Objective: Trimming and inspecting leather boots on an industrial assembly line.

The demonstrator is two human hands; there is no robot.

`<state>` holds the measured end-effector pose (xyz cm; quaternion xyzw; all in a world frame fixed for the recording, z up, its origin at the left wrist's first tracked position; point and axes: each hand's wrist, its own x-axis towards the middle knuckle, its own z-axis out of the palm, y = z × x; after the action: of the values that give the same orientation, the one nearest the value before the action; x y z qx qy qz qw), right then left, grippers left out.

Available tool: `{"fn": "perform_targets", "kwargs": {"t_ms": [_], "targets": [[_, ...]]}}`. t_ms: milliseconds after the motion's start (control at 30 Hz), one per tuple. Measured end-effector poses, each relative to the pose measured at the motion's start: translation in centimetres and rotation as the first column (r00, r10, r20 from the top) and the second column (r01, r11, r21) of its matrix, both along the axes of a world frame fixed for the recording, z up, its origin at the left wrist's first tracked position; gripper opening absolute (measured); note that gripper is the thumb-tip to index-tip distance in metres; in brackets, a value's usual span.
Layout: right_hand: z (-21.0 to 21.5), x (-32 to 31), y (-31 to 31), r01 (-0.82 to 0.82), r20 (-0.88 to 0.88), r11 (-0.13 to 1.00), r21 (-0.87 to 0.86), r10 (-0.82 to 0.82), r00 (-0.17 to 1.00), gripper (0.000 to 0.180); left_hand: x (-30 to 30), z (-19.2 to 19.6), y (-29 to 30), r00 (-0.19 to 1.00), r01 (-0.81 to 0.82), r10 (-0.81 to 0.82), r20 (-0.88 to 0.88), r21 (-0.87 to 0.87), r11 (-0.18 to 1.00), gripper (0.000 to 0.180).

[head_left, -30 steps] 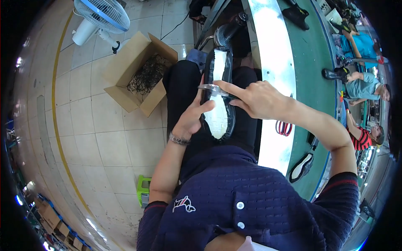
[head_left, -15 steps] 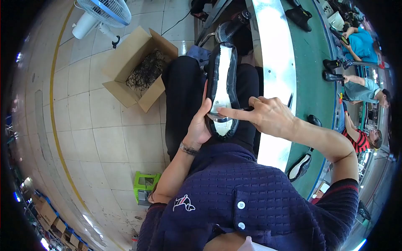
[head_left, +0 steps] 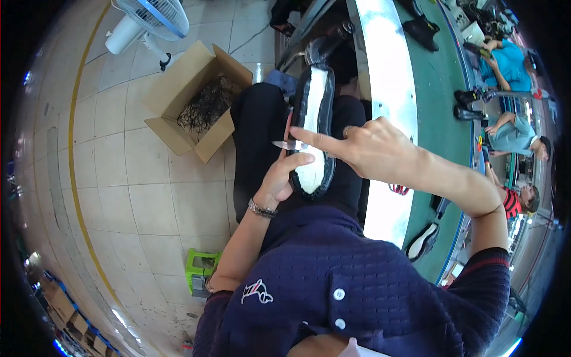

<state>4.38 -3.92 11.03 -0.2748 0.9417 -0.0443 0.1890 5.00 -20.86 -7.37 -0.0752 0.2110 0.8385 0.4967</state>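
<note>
Bottom side up over my lap lies a black shoe (head_left: pixel 311 172) with a long white middle on its underside and a gathered black edge. My left hand (head_left: pixel 278 178) grips it from the left, thumb pressed on the white part near the end closest to me. In my right hand (head_left: pixel 375 149) is a thin metal knife blade (head_left: pixel 286 144), its handle hidden by the fingers. The index finger stretches along the blade, which crosses the shoe with its tip past the left edge.
A cardboard box (head_left: pixel 156 98) of black stringy scraps stands left of my legs, near a fan (head_left: pixel 148 21) and a green stool (head_left: pixel 199 271). At right, a metal ledge (head_left: pixel 389 113) borders a green conveyor (head_left: pixel 440 119) carrying several shoes. Three people work beyond it.
My right hand and the blade have moved left and away from me across the shoe. My left thumb now lies farther over the white underside.
</note>
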Motion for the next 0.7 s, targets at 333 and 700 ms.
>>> {"fn": "perform_targets", "kwargs": {"t_ms": [333, 700], "targets": [[-2.4, 0.8, 0.7, 0.178, 0.090, 0.984, 0.031, -0.180, 0.980, 0.070, 1.4, 0.6, -1.2, 0.997, 0.011, -0.034, 0.064, 0.325, 0.946, 0.064], [-2.2, 4.2, -1.8, 0.023, 0.058, 0.994, 0.102, -0.029, 0.998, 0.081, 3.3, 0.2, -2.0, 0.965, 0.069, -0.094, -0.243, -0.111, 0.991, 0.048]]}}
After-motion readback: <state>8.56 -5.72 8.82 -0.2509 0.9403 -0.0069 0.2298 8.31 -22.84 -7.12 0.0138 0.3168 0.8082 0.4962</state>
